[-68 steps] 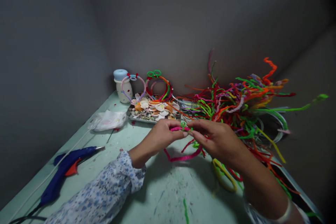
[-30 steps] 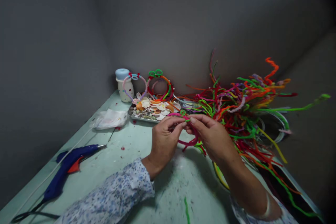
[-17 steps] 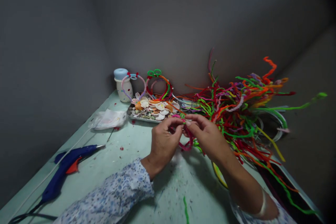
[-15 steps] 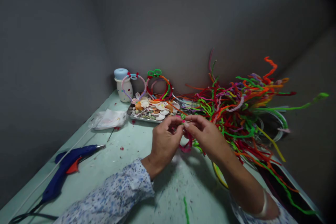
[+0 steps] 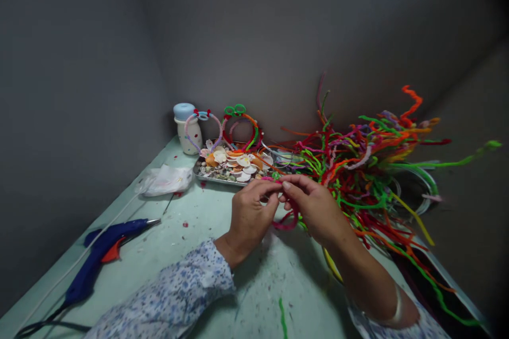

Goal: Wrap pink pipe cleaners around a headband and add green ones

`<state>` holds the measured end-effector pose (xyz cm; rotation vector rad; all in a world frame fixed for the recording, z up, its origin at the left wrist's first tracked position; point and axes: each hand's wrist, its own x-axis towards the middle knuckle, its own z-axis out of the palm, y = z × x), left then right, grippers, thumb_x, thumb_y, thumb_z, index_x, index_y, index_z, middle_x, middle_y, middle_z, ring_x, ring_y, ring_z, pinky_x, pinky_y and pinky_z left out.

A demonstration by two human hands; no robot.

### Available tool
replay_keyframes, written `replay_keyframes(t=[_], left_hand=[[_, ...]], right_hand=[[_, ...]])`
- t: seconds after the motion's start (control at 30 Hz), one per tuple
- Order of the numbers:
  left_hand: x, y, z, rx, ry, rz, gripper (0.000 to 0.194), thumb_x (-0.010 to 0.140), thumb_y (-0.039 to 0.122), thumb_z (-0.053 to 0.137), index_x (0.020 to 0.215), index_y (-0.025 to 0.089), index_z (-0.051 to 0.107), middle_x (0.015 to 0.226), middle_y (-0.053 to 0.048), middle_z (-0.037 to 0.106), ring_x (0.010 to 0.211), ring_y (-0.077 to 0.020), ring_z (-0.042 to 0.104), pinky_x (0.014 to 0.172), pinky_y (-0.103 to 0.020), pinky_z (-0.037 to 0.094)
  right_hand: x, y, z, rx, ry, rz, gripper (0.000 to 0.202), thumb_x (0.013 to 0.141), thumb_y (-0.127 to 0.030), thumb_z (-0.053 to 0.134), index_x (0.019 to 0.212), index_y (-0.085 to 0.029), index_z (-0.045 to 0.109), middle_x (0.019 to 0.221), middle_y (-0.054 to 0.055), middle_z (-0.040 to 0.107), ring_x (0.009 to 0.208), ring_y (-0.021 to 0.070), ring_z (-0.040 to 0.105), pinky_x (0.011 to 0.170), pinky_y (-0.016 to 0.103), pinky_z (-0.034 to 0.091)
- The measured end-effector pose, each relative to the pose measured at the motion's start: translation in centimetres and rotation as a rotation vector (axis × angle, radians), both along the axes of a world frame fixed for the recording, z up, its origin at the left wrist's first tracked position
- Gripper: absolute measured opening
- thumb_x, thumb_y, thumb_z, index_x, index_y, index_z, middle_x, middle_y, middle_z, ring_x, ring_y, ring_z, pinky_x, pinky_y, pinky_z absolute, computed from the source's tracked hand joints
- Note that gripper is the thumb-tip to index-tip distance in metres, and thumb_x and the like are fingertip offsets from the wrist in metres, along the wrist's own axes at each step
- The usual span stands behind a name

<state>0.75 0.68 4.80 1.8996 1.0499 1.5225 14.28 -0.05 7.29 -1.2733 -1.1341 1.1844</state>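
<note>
Both hands meet over the middle of the table, closed around one pink pipe cleaner [image 5: 285,226]. My left hand [image 5: 251,216] pinches it between thumb and forefinger. My right hand [image 5: 318,209] grips it from the other side, thumb and fingers pressed together. Below the fingers the pink stem hangs in a loop. A small green curl [image 5: 275,175] shows just above the fingertips; whether it joins the pink stem I cannot tell. Fingers hide the spot where the stem is held. Just behind the hands is a metal tray [image 5: 222,180] of flower pieces and beads.
Pipe-cleaner headbands [image 5: 220,126] stand at the tray's back, beside a lidded jar [image 5: 189,135]. A blue glue gun [image 5: 101,254] and a plastic bag [image 5: 167,179] lie at left. Tangled coloured pipe cleaners [image 5: 353,159] fill the right. A green scrap [image 5: 282,318] lies in front.
The pink loop has swung slightly right and shows more below the fingers. My right fingertips have shifted a little along the stem; the left hand barely moved.
</note>
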Motion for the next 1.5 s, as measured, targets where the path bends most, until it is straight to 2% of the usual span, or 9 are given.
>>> replay_keyframes(t=[0.17, 0.3, 0.43, 0.57, 0.7, 0.77, 1.07, 1.4, 1.5], left_hand=[[0.0, 0.0, -0.1, -0.017, -0.023, -0.025, 0.021, 0.082, 0.011, 0.057, 0.092, 0.021, 0.071, 0.092, -0.003, 0.069, 0.086, -0.0141, 0.063, 0.076, -0.026, 0.051], [0.3, 0.1, -0.1, -0.158, -0.107, -0.013, 0.020, 0.080, 0.014, 0.059, 0.099, 0.019, 0.065, 0.090, -0.003, 0.069, 0.079, -0.0137, 0.064, 0.072, -0.025, 0.051], [0.5, 0.3, 0.0, -0.324, -0.186, -0.044, 0.016, 0.078, 0.016, 0.060, 0.094, 0.017, 0.062, 0.085, -0.004, 0.068, 0.077, -0.0138, 0.064, 0.068, -0.024, 0.050], [0.5, 0.2, 0.6, -0.565, -0.330, -0.138, 0.015, 0.076, 0.020, 0.061, 0.090, 0.015, 0.062, 0.081, -0.004, 0.066, 0.070, -0.0132, 0.062, 0.062, -0.023, 0.049], [0.4, 0.2, 1.0, -0.764, -0.508, -0.317, 0.021, 0.082, 0.033, 0.056, 0.083, 0.013, 0.063, 0.074, -0.005, 0.067, 0.061, -0.0115, 0.059, 0.055, -0.022, 0.046], [0.4, 0.3, 0.9, -0.789, -0.527, -0.360, 0.026, 0.082, 0.038, 0.057, 0.082, 0.013, 0.065, 0.076, -0.007, 0.069, 0.061, -0.0110, 0.059, 0.056, -0.022, 0.045], [0.3, 0.2, 0.9, -0.839, -0.562, -0.359, 0.030, 0.077, 0.040, 0.067, 0.088, 0.013, 0.070, 0.081, -0.007, 0.071, 0.062, -0.0075, 0.057, 0.058, -0.019, 0.042], [0.7, 0.0, 0.6, -0.854, -0.672, -0.395, 0.034, 0.073, 0.039, 0.072, 0.095, 0.012, 0.071, 0.086, -0.007, 0.069, 0.064, -0.0070, 0.054, 0.057, -0.018, 0.038], [0.7, 0.0, 0.6, -0.886, -0.715, -0.414, 0.031, 0.072, 0.037, 0.073, 0.090, 0.012, 0.071, 0.082, -0.006, 0.069, 0.061, -0.0060, 0.052, 0.056, -0.018, 0.038]], right_hand=[[0.1, 0.0, 0.2, -0.009, 0.013, -0.007, 0.031, 0.068, -0.039, 0.072, 0.090, -0.017, 0.065, 0.063, -0.001, 0.066, 0.054, 0.0105, 0.058, 0.054, 0.022, 0.048], [0.2, -0.1, 0.5, 0.001, -0.026, -0.029, 0.030, 0.070, -0.039, 0.070, 0.089, -0.016, 0.064, 0.062, 0.000, 0.066, 0.053, 0.0109, 0.059, 0.052, 0.023, 0.048], [0.2, -0.2, 0.5, 0.014, -0.044, -0.043, 0.027, 0.072, -0.037, 0.069, 0.087, -0.016, 0.063, 0.064, 0.001, 0.066, 0.056, 0.0113, 0.061, 0.054, 0.023, 0.049], [0.3, -0.2, 0.7, 0.017, -0.061, -0.052, 0.027, 0.072, -0.038, 0.069, 0.087, -0.017, 0.063, 0.063, 0.000, 0.066, 0.055, 0.0120, 0.061, 0.054, 0.023, 0.049], [0.5, -0.1, 0.9, 0.012, -0.080, -0.064, 0.025, 0.072, -0.039, 0.069, 0.086, -0.018, 0.064, 0.064, 0.001, 0.067, 0.055, 0.0134, 0.062, 0.055, 0.025, 0.050], [0.5, -0.1, 0.8, 0.019, -0.087, -0.065, 0.025, 0.072, -0.038, 0.068, 0.087, -0.018, 0.064, 0.065, 0.001, 0.067, 0.056, 0.0141, 0.062, 0.055, 0.026, 0.050], [0.1, -0.3, 1.0, 0.029, -0.059, -0.084, 0.029, 0.072, -0.037, 0.068, 0.094, -0.018, 0.066, 0.067, 0.002, 0.069, 0.057, 0.0139, 0.062, 0.057, 0.026, 0.051], [0.1, -0.4, 1.1, 0.057, -0.081, -0.112, 0.031, 0.075, -0.038, 0.066, 0.096, -0.016, 0.066, 0.065, 0.001, 0.068, 0.054, 0.0115, 0.059, 0.053, 0.023, 0.047], [0.1, -0.5, 1.0, 0.060, -0.093, -0.100, 0.029, 0.076, -0.038, 0.065, 0.096, -0.017, 0.066, 0.065, 0.001, 0.068, 0.054, 0.0115, 0.058, 0.053, 0.023, 0.046]])
